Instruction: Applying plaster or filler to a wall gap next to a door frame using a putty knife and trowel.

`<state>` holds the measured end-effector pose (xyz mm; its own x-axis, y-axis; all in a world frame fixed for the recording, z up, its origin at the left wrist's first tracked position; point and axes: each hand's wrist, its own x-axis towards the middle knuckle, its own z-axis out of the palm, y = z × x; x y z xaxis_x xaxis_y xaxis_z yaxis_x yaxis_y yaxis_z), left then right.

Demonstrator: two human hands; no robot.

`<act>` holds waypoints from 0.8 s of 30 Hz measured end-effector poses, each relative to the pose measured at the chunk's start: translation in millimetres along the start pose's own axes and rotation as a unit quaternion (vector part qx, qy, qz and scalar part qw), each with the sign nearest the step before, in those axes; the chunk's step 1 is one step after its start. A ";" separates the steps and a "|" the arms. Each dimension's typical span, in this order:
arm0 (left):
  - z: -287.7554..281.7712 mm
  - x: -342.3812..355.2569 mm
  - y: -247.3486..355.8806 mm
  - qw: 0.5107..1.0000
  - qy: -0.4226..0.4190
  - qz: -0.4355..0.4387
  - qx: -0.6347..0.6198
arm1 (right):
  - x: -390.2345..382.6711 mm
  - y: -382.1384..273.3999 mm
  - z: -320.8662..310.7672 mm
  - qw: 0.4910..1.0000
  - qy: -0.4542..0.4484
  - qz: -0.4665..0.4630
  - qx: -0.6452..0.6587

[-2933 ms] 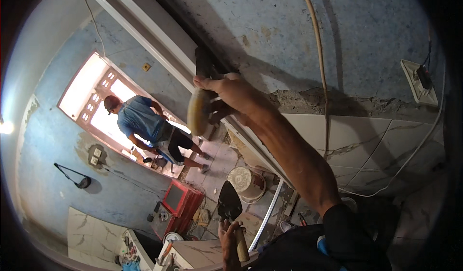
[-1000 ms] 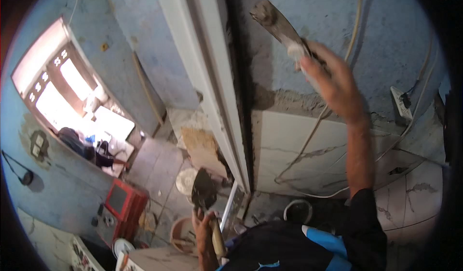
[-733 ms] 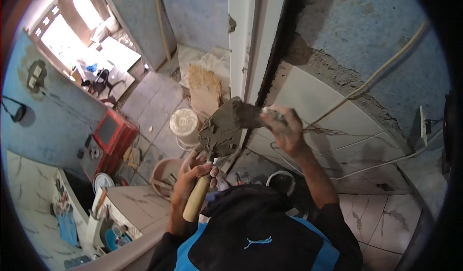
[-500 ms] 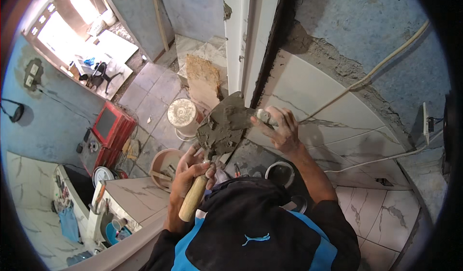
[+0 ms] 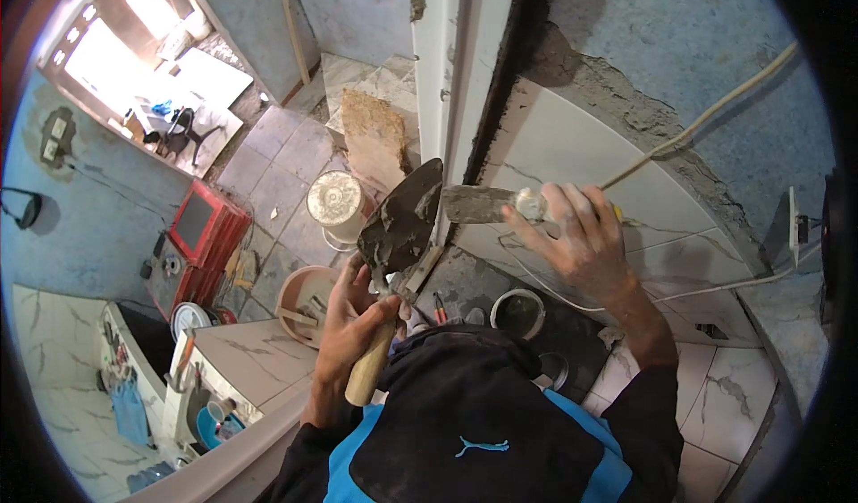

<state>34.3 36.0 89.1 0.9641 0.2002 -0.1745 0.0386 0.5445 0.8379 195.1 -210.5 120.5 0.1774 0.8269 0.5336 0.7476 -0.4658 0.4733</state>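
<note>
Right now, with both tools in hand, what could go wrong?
1. Grey mortar clings to the trowel in the left hand; bits might drop.
2. The scraper in the right hand has its tip close to the trowel's edge; a slip could knock them together.
3. A pale cord runs near the right forearm; it might snag.

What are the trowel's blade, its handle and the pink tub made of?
Blade: probably metal, thin, flat and dark; smears hide its finish. Handle: likely wood, pale tan, smooth-looking and dull. Tub: perhaps plastic, matte pink with a thin rim.
</note>
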 end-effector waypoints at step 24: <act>-24.5 0.3 -21.1 0.999 0.042 0.012 0.014 | 140.1 17.6 -24.1 0.346 0.272 0.423 0.792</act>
<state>27.4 44.5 58.7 0.9391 0.2819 -0.1964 0.0242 0.5161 0.8562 217.7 -110.5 220.5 0.9370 0.2226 0.2693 0.0655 0.6451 -0.7613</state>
